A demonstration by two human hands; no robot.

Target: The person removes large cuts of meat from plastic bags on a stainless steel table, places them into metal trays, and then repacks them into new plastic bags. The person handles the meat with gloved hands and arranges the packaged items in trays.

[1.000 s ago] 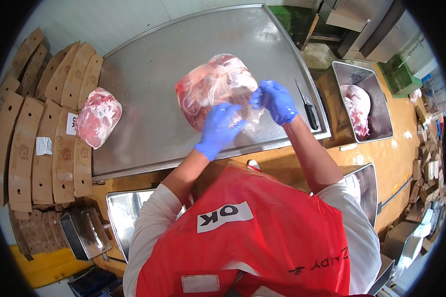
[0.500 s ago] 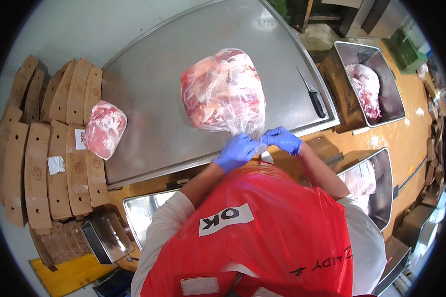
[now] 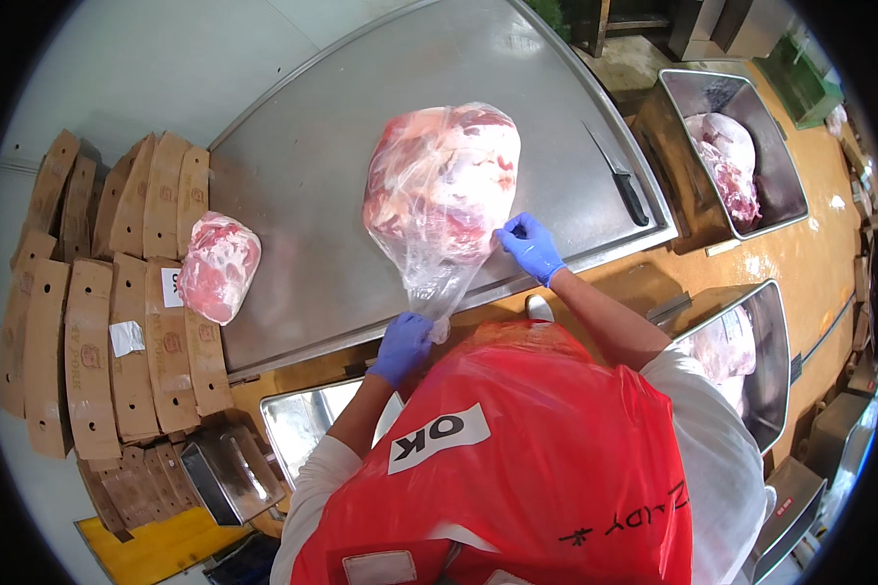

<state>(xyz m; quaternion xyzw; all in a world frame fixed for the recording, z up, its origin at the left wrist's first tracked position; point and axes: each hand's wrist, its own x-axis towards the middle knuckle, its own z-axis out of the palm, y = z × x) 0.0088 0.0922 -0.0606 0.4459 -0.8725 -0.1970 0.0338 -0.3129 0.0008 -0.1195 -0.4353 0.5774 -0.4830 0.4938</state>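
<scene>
A large piece of raw meat (image 3: 444, 180) lies on the metal table inside a clear plastic bag (image 3: 437, 283). The bag's gathered neck stretches toward the table's near edge, where my blue-gloved left hand (image 3: 402, 348) is closed around its end. At the meat's lower right side, my blue-gloved right hand (image 3: 533, 250) has thumb and forefinger pinched at the bag's edge; the plastic between them is barely visible. To the right rests a knife (image 3: 629, 198) with a black handle and narrow blade. A smaller bare piece of meat (image 3: 219, 268) sits at the table's left edge.
Flattened cardboard boxes (image 3: 93, 356) are stacked along the left, against the smaller meat. Metal bins with meat stand on the right, one far (image 3: 798, 195) and one nearer (image 3: 776, 380). An open metal container (image 3: 298, 429) stands below the near edge of the table (image 3: 312, 195).
My hands have moved apart. The left drew the bag's neck down and leftward, while the right left the neck and rose to the meat's right side. The neck now looks looser and wider.
</scene>
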